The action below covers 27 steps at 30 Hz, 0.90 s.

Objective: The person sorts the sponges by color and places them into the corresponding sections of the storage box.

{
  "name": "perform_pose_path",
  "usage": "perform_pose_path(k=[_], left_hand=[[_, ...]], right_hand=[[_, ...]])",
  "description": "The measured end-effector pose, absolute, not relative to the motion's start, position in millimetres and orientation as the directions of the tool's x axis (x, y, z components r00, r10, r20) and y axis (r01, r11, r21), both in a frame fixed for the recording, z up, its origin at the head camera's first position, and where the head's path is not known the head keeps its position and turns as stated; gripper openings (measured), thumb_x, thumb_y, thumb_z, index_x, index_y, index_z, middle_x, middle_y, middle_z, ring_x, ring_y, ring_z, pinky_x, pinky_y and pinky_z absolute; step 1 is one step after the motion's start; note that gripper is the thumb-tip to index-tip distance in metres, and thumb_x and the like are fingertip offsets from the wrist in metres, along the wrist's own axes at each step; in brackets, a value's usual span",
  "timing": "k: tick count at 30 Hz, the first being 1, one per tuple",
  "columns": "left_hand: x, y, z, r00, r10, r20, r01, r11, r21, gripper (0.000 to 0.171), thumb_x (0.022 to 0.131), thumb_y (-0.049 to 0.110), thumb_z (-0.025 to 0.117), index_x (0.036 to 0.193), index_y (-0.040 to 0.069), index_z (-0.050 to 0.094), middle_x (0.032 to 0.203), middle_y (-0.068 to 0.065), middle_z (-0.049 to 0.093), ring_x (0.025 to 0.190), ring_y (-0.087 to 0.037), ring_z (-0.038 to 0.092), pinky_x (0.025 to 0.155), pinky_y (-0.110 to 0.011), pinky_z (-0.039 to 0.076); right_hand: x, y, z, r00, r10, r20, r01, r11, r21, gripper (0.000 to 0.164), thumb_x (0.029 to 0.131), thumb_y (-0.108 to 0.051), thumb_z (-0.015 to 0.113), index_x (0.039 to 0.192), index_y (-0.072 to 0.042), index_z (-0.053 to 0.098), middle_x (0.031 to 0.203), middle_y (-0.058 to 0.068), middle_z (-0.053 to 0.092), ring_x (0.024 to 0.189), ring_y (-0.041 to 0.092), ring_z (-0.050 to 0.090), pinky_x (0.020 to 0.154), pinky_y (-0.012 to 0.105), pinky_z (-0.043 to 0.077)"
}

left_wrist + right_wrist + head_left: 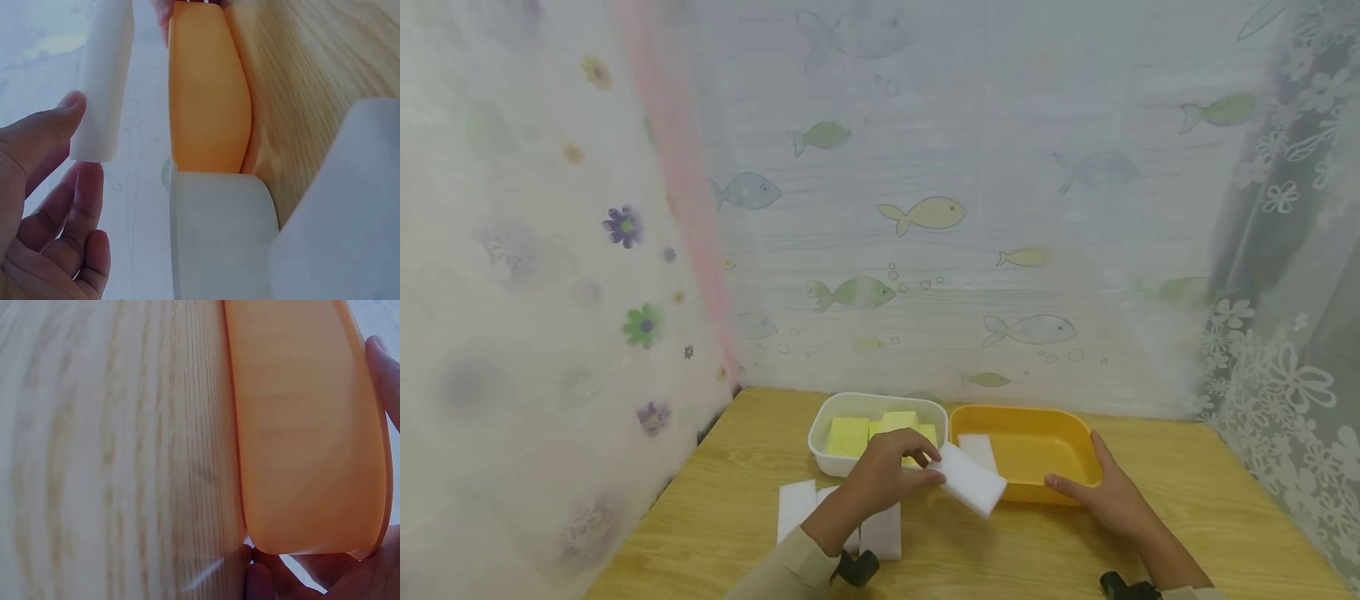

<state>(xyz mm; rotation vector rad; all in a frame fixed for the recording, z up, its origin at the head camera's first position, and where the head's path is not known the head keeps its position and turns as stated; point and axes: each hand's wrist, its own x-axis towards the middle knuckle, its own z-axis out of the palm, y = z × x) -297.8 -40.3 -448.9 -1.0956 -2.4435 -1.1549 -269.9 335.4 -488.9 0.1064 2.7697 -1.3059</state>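
Observation:
My left hand (887, 473) pinches a white sponge block (973, 483) by one end, between thumb and fingertips. The block tilts in the air before the left front side of an orange plastic container (1030, 492). In the left wrist view the thumb lies along one side of the block (103, 81). My right hand (1122, 502) grips the container's right end, its thumb at the front rim and its fingers around the end wall. Another white sponge block (976, 448) sits inside the container at its left end.
Directly left of the orange container stands a white container (829, 465) with several yellow sponge blocks (850, 435) in it. Several white sponge blocks (882, 533) lie on the wooden table (715, 500) under my left forearm. Patterned curtains (925, 333) hang behind and at both sides.

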Motion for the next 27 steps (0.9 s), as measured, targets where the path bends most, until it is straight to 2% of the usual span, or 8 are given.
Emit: perform_pose_path(k=[4,7,12,20,23,27], left_hand=[[-302,-33,-446,-0.713,0.505,0.486,0.698,0.45,0.556,0.023,0.087,0.037,0.085,0.105,0.024,0.077,0.106,0.013,0.073,0.094,-0.006,0.068,0.085,-0.029,0.058],[-307,-28,-447,-0.697,0.489,0.524,0.716,0.498,0.489,0.027,0.087,0.039,0.085,0.107,0.023,0.077,0.106,0.013,0.074,0.097,-0.009,0.067,0.085,-0.023,0.056],[-314,-18,-448,-0.678,0.44,0.589,0.712,0.591,0.379,0.03,0.085,0.041,0.086,0.105,0.021,0.078,0.104,0.011,0.076,0.097,-0.006,0.069,0.088,-0.028,0.054],[-326,2,-445,-0.718,0.401,0.568,0.654,0.669,0.354,0.03,0.086,0.05,0.082,0.102,0.026,0.078,0.101,0.015,0.076,0.096,-0.005,0.069,0.083,-0.034,0.045],[-330,9,-444,-0.733,0.413,0.54,0.644,0.677,0.357,0.034,0.088,0.05,0.08,0.11,0.025,0.078,0.102,0.013,0.075,0.097,-0.007,0.068,0.086,-0.033,0.05],[-334,17,-442,-0.751,0.441,0.492,0.649,0.631,0.425,0.045,0.091,0.046,0.079,0.127,0.02,0.073,0.106,0.007,0.071,0.099,-0.012,0.066,0.086,-0.025,0.054]], right_hand=[[-269,335,-488,-0.994,0.032,-0.104,0.1,0.636,-0.765,0.128,0.092,-0.06,0.07,0.16,-0.015,-0.028,0.167,0.036,-0.005,0.151,0.061,0.006,0.116,0.077,0.016],[-269,335,-488,-0.994,0.035,-0.105,0.103,0.632,-0.768,0.128,0.092,-0.061,0.07,0.16,-0.015,-0.028,0.167,0.036,-0.004,0.151,0.061,0.006,0.116,0.077,0.016],[-269,335,-488,-0.994,0.031,-0.103,0.099,0.636,-0.766,0.128,0.092,-0.06,0.07,0.16,-0.014,-0.028,0.167,0.037,-0.004,0.151,0.061,0.007,0.117,0.076,0.016],[-270,335,-488,-0.994,0.032,-0.104,0.1,0.645,-0.758,0.127,0.093,-0.062,0.069,0.16,-0.014,-0.028,0.167,0.037,-0.004,0.151,0.061,0.007,0.116,0.077,0.017],[-270,335,-488,-0.994,0.031,-0.102,0.098,0.648,-0.756,0.127,0.093,-0.062,0.069,0.16,-0.014,-0.028,0.167,0.037,-0.003,0.151,0.061,0.008,0.117,0.076,0.017],[-271,335,-488,-0.995,0.032,-0.097,0.094,0.656,-0.749,0.127,0.093,-0.062,0.068,0.16,-0.012,-0.027,0.166,0.038,-0.002,0.15,0.061,0.01,0.117,0.076,0.018]])
